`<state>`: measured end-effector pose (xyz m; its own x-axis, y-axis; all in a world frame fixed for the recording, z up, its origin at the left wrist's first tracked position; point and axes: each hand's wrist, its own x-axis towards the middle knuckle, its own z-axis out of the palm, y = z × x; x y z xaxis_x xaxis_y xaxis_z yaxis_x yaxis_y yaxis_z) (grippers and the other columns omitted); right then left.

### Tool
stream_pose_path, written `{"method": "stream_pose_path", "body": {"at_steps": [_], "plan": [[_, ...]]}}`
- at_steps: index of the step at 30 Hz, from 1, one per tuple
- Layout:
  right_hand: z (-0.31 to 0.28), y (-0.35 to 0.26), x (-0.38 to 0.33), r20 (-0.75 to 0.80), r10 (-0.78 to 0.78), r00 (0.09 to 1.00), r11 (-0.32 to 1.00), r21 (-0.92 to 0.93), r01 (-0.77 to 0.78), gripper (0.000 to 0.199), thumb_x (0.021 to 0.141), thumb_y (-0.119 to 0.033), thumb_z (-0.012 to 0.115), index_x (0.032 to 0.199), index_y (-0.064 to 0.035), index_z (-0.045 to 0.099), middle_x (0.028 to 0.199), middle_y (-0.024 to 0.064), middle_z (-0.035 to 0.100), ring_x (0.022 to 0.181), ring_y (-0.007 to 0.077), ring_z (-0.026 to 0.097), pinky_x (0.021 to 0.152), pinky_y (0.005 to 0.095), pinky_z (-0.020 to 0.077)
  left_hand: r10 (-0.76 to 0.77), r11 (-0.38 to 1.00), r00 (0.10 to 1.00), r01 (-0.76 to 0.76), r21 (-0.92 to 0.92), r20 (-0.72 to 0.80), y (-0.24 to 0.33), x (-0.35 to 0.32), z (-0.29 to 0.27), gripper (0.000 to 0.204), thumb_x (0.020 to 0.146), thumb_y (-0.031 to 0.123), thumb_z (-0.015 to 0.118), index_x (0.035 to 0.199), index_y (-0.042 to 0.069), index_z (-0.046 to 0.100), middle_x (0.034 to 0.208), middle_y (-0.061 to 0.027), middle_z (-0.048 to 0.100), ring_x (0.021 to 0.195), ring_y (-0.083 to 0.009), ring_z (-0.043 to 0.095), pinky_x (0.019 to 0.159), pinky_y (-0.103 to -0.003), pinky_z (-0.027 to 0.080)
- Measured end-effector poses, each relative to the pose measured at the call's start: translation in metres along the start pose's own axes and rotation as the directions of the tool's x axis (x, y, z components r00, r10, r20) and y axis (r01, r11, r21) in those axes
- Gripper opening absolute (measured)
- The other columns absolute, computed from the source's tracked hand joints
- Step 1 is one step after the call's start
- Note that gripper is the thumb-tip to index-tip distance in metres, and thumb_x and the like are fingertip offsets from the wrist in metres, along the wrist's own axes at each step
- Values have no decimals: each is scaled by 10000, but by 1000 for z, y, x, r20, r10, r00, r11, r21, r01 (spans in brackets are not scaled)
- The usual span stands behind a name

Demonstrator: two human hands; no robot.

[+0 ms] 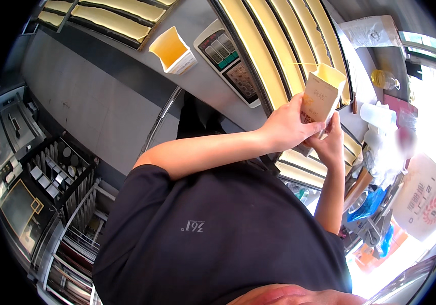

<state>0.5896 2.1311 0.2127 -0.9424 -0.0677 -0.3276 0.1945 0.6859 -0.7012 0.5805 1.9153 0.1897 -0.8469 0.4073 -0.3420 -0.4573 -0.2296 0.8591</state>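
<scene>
A small open-topped paper carton [322, 92], pale yellow with orange print, is held upright in front of my chest. My left hand [288, 127] grips its left side with thumb and fingers wrapped around it. Just below and to the right, my right hand [329, 142] holds the carton's bottom edge. A thin stick pokes out at the carton's rim. Behind the carton lie long trays of pale yellow strips [279, 51]. My dark T-shirt fills the lower middle of the view.
A second open carton [173, 51] stands on the grey counter beside a keypad panel [228, 62]. More yellow trays [107, 19] lie top left. At right are an oil bottle [383, 79], a white cup [378, 114], a printed paper bag [426, 203] and blue plastic [368, 203]. A dark rack [55, 170] stands at left.
</scene>
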Motion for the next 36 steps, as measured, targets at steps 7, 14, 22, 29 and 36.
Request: {"method": "stream_pose_path", "body": {"at_steps": [7,14,22,29,36], "plan": [[8,-1,5,-142,-125,982,982,125,143,712,822,-96,936,1422,-55,553,1331,103,733,1242,217,721,1093,406,574,229,963,970,-238,-128,-79,-17,-5,-8,602,1095,267,747,1557,-46,522,1329,-214,763,1178,-249,784,1002,-392,634],[2,10,2,-209,-122,970,967,197,164,741,882,-83,900,1518,-10,525,1367,134,715,1290,239,708,1151,421,557,240,853,969,-182,489,-58,-73,-35,-99,331,982,67,572,1224,9,791,1026,-163,812,849,-269,790,813,-386,631],[-16,19,-3,-199,-69,978,975,194,108,769,861,-45,882,1540,-35,520,1393,113,701,1337,247,689,1166,429,556,161,390,984,11,921,-80,-144,-3,-121,658,1007,184,652,1646,113,512,1140,-223,701,922,-451,769,804,-542,649],[-26,14,-7,-187,-80,979,987,119,103,651,839,-10,853,1419,-52,559,1267,87,726,1221,205,711,1127,394,552,153,284,988,-42,958,-2,-145,8,-125,660,1032,214,660,1644,84,449,1139,-210,680,874,-415,782,732,-527,654],[-28,19,-12,-201,-42,979,992,110,65,590,851,-47,851,1372,-50,574,1217,88,743,1183,200,727,1085,388,570,126,221,991,-67,973,39,-164,15,-118,612,1050,231,653,1618,79,485,1159,-216,687,874,-401,788,715,-521,648]]}}
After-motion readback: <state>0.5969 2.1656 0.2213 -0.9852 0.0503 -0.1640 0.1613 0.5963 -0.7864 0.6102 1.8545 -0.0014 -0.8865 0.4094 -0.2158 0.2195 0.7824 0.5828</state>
